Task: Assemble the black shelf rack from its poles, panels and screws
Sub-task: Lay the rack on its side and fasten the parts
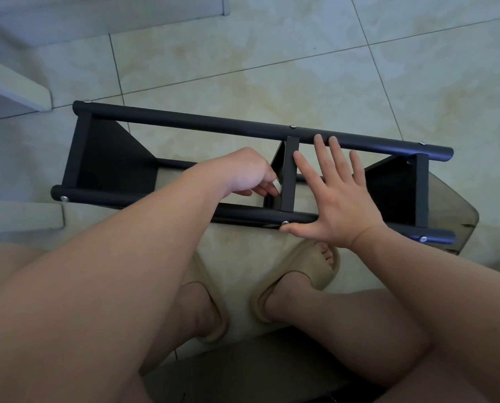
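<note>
Black rack [214,123] under our hands seems nearly built; right hand [342,199] spread flat, left hand [243,173] curled, hold unclear.

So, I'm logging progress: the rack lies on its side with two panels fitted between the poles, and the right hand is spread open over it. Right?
Not quite. The head view shows three panels between the poles: the left panel, the middle panel and the right panel. The rest holds: the rack lies on its side, with the right hand spread open over it.
</note>
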The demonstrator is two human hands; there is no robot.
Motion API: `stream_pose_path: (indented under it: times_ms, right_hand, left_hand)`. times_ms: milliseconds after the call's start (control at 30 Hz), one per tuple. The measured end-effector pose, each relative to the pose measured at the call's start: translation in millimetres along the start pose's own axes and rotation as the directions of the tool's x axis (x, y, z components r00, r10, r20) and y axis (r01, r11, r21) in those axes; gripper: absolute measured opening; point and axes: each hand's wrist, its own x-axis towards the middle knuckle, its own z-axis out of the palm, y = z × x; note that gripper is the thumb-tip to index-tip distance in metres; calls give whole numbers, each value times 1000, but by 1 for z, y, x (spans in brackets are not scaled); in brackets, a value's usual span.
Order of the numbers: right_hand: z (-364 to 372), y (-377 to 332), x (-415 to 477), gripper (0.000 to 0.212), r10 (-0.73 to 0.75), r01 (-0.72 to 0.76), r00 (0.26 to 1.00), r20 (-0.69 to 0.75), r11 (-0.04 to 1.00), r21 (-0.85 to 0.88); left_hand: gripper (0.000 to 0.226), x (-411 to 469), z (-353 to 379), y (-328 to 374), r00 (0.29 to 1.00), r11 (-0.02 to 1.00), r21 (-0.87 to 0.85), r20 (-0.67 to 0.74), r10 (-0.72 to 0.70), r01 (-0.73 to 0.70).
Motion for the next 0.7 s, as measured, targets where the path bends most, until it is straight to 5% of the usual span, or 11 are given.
stream_pose_path:
  times_ms: [700]
  right_hand:
    - [1,0,1,121,0,0,1000,-22,1000,7]
  left_hand:
    - [21,-2,-14,-19,992,923,373,120,50,-92]
